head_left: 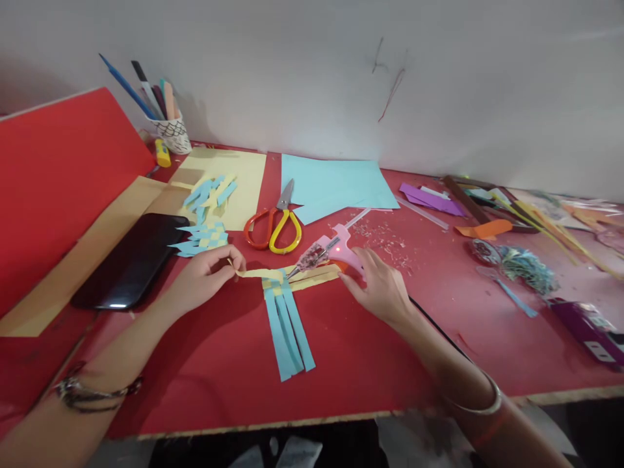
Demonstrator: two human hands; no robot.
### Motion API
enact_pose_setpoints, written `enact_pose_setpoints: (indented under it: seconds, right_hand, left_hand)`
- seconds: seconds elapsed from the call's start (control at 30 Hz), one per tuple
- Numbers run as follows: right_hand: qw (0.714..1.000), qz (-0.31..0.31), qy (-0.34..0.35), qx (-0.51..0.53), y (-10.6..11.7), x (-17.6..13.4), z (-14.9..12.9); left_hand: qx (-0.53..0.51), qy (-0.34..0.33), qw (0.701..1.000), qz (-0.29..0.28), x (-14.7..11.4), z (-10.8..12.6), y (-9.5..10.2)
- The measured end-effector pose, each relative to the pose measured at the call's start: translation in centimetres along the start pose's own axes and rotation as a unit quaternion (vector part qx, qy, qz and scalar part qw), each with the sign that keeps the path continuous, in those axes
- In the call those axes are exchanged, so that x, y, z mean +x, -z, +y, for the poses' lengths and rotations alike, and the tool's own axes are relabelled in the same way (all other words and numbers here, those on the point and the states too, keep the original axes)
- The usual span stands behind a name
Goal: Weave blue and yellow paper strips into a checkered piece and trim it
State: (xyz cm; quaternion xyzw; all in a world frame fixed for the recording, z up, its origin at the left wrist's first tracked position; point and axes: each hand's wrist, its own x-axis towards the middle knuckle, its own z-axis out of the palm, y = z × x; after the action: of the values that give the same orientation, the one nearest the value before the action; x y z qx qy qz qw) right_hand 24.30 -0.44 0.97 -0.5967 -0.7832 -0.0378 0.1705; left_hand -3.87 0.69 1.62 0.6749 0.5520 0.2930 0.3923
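My left hand [207,276] pinches the left end of a yellow paper strip [258,273]. That strip runs right to a small weave of yellow and blue paper strips [275,286], whose blue tails [288,335] hang toward me on the red table. My right hand [380,286] is wrapped around a pink glue gun [336,250] with a lit red spot. Its metal nozzle points down-left at the weave's upper right corner; whether it touches the paper I cannot tell. More yellow strips [316,277] extend right, beneath the gun.
Red-and-yellow-handled scissors [275,227] lie behind the weave, near a blue sheet [336,185]. A finished-looking woven piece [207,237] and a black phone [134,263] lie left. A pen cup [173,133] stands at the back. Purple paper [431,198] and a purple box [587,331] lie right.
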Motion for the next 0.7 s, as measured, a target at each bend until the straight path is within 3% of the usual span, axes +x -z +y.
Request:
enact_pose_setpoints:
  seconds: [0.23, 0.7]
  right_hand:
    - [0.998, -0.049, 0.002, -0.031, 0.02, -0.08, -0.52]
    - [0.994, -0.087, -0.013, -0.065, 0.37, 0.01, -0.94]
  left_hand:
    - [0.013, -0.004, 1.0, 0.004, 0.22, 0.08, -0.12]
    - [0.003, -0.005, 1.0, 0.006, 0.21, 0.26, -0.12]
